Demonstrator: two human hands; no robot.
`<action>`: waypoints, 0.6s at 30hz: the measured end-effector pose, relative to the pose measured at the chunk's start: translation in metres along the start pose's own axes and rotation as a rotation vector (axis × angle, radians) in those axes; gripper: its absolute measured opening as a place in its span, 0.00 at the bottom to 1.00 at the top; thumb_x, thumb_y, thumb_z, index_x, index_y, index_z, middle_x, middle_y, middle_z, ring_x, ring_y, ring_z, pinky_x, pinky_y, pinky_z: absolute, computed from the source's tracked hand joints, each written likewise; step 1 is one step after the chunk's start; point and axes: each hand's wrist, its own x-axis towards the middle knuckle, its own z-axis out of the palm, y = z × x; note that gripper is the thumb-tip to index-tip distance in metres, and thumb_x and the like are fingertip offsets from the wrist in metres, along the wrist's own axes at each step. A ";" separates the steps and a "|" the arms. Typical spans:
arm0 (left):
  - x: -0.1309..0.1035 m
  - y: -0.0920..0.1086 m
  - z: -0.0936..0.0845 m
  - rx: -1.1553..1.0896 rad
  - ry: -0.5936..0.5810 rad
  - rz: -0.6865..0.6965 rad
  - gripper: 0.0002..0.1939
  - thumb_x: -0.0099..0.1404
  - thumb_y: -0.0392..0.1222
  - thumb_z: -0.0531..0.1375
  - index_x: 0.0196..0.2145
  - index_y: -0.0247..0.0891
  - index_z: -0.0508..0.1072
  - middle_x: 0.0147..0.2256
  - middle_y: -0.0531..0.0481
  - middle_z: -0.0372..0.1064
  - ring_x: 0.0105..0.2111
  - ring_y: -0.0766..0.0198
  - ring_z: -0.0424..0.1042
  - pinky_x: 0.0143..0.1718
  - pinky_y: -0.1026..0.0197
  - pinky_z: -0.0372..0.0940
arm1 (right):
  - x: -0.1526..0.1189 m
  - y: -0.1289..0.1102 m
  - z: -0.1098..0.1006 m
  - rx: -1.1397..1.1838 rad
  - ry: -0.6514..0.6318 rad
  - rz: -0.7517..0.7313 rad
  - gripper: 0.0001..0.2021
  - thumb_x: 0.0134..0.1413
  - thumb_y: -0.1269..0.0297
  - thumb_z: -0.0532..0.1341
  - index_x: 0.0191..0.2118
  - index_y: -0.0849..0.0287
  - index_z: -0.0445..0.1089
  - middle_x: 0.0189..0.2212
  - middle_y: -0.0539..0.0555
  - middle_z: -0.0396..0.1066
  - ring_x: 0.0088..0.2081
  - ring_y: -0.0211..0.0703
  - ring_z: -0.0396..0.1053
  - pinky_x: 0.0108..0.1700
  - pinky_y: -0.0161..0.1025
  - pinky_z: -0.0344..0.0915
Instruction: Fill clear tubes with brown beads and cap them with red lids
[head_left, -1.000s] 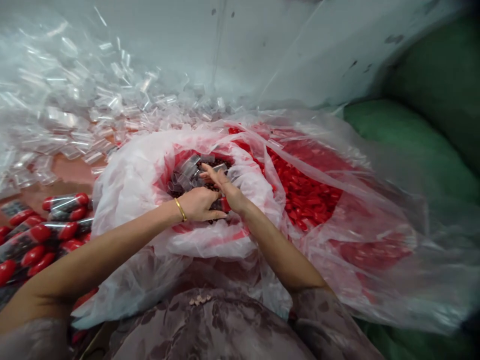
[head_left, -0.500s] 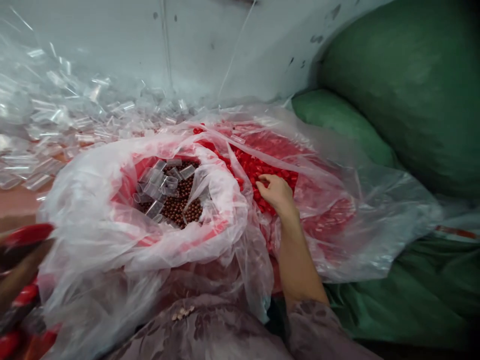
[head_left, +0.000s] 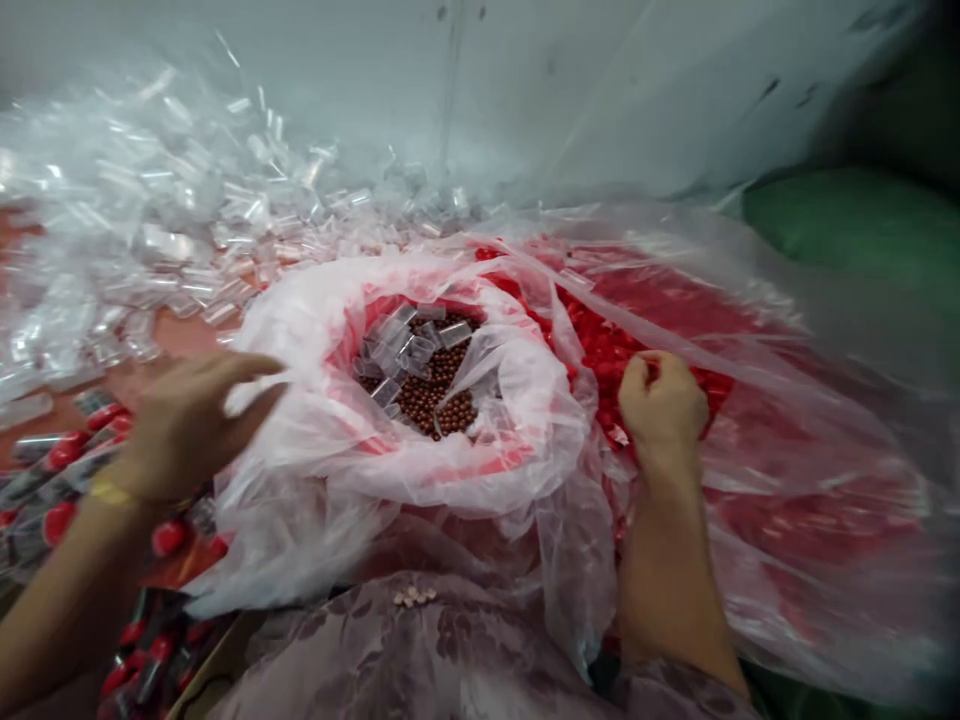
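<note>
Tubes with red ends (head_left: pixel 66 452) lie heaped beside the left hand (head_left: pixel 187 415), some partly hidden behind its forearm, and a drift of clear tubes (head_left: pixel 180 250) spreads beyond that hand. Its thumb and fingers are spread apart, blurred, with nothing visible between them. Best to keep it relaxed like this, so a tube can be taken up without stirring the heap.

Between the hands, a crumpled plastic liner (head_left: pixel 292 420) rings brown beads (head_left: pixel 427 395) with a few loose tubes (head_left: pixel 405 350) lying on them, mostly toward the left hand's side. Forearms should pass clear of its soft rim, which could sag and spill beads.

The right hand (head_left: pixel 664 400) is curled, fingertips drawn in, over the red pieces (head_left: pixel 600 340); whether it pinches one cannot be told. Picking seems to be its step: a light fingertip grip on a single piece should serve better than a fistful. Clear film (head_left: pixel 795 400) drapes just to the right of that hand and could snag the wrist, so a lift straight up looks safest.
</note>
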 end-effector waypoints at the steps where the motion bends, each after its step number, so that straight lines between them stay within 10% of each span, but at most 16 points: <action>1: 0.018 0.016 0.012 0.010 -0.099 0.071 0.13 0.67 0.47 0.50 0.39 0.41 0.71 0.39 0.51 0.73 0.39 0.64 0.71 0.42 0.62 0.64 | -0.004 -0.010 -0.002 0.135 0.075 -0.040 0.15 0.54 0.63 0.52 0.41 0.64 0.71 0.31 0.60 0.72 0.32 0.47 0.70 0.37 0.44 0.65; 4: 0.073 0.061 0.056 0.104 -0.353 0.150 0.13 0.66 0.40 0.50 0.42 0.36 0.71 0.39 0.44 0.72 0.41 0.59 0.71 0.40 0.60 0.65 | -0.025 -0.048 0.000 0.524 0.167 -0.199 0.10 0.50 0.61 0.56 0.33 0.60 0.70 0.24 0.51 0.67 0.25 0.39 0.64 0.31 0.38 0.63; 8: 0.123 0.082 0.109 0.118 -0.488 0.076 0.16 0.62 0.44 0.55 0.44 0.32 0.70 0.43 0.40 0.69 0.44 0.55 0.70 0.39 0.60 0.65 | -0.056 -0.087 0.019 0.787 -0.069 -0.370 0.08 0.47 0.59 0.61 0.31 0.58 0.69 0.22 0.47 0.66 0.24 0.35 0.61 0.28 0.34 0.60; 12: 0.138 0.070 0.141 0.063 -0.503 0.120 0.16 0.60 0.48 0.57 0.43 0.39 0.74 0.41 0.43 0.69 0.44 0.55 0.69 0.39 0.61 0.63 | -0.064 -0.095 0.038 0.844 -0.357 -0.385 0.10 0.51 0.57 0.60 0.33 0.59 0.69 0.25 0.47 0.66 0.26 0.34 0.61 0.31 0.34 0.60; 18: 0.141 0.074 0.155 -0.022 -0.412 0.277 0.19 0.56 0.53 0.61 0.42 0.43 0.76 0.42 0.42 0.69 0.46 0.51 0.66 0.43 0.55 0.60 | -0.057 -0.088 0.044 0.971 -0.411 -0.281 0.12 0.51 0.55 0.61 0.33 0.59 0.68 0.23 0.46 0.62 0.25 0.33 0.59 0.28 0.32 0.58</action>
